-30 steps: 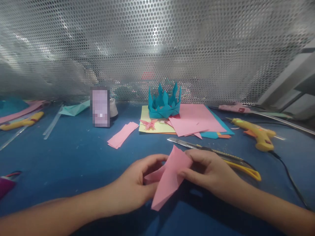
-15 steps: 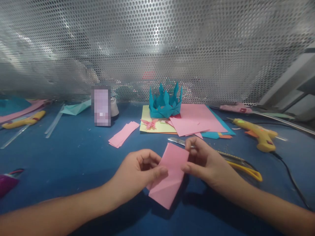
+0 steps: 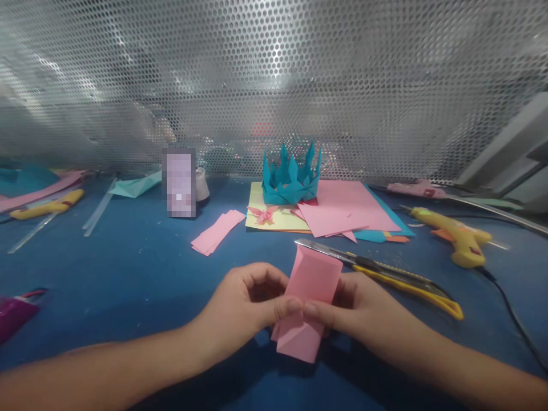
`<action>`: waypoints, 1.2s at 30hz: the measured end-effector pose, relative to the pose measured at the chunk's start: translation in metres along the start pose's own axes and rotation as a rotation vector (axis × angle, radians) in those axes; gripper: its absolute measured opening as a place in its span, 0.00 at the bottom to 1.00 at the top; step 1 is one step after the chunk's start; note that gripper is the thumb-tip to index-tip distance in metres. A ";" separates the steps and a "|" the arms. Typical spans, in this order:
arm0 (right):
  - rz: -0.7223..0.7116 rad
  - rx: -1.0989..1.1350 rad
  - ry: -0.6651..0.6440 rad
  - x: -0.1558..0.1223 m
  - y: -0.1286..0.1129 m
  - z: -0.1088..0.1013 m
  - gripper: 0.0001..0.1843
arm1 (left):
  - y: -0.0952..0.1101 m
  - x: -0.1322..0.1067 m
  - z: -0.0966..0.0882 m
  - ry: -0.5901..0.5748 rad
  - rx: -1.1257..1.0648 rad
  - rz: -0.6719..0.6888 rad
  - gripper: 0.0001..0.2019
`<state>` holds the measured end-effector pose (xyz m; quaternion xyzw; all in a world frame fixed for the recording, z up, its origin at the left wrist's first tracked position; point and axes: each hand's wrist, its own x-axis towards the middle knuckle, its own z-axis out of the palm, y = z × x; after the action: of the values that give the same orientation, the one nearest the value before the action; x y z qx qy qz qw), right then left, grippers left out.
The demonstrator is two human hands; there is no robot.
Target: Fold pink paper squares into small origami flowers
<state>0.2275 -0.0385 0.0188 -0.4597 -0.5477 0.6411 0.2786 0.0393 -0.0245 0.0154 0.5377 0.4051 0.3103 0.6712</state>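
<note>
Between my hands is a folded piece of pink paper (image 3: 317, 274), held above the blue table with its long side running away from me. My left hand (image 3: 252, 302) grips its left edge, thumb pressed on the front face and fingers behind. From the right, my right hand (image 3: 355, 302) pinches it the same way, the two thumb tips nearly touching at the middle. Creases show near the thumbs, and the fingers behind the paper are hidden. Just beyond the paper lies a yellow and black utility knife (image 3: 394, 274) with its blade out.
A blue paper crown (image 3: 291, 182) stands on yellow and pink sheets (image 3: 355, 208), beside a pink paper butterfly (image 3: 263, 214). Pink strips (image 3: 218, 231) lie left of them. A yellow glue gun (image 3: 464, 242) with a cord is at right. A pixelated phone-like object (image 3: 178, 185) stands at back left.
My right hand has come down from the paper's upper right corner to its middle, beside my left thumb. The paper has turned more upright, and the knife shows more fully.
</note>
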 end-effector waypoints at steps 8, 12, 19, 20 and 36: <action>0.004 -0.071 0.040 0.001 0.003 -0.001 0.20 | -0.001 0.000 0.003 -0.063 -0.105 0.007 0.12; 0.021 -0.063 0.038 0.002 0.002 0.000 0.19 | 0.000 -0.001 0.003 -0.052 -0.105 0.021 0.11; 0.013 -0.058 0.030 0.002 0.004 0.001 0.19 | -0.002 0.000 0.002 -0.030 -0.086 0.062 0.10; 0.008 -0.061 0.023 0.002 0.005 0.001 0.19 | -0.002 0.000 0.001 -0.019 -0.083 0.069 0.10; -0.059 -0.044 0.239 0.003 -0.001 -0.002 0.19 | -0.001 0.001 -0.001 0.009 0.119 0.234 0.03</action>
<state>0.2282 -0.0348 0.0195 -0.5227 -0.5376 0.5611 0.3506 0.0387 -0.0238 0.0138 0.6190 0.3603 0.3641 0.5954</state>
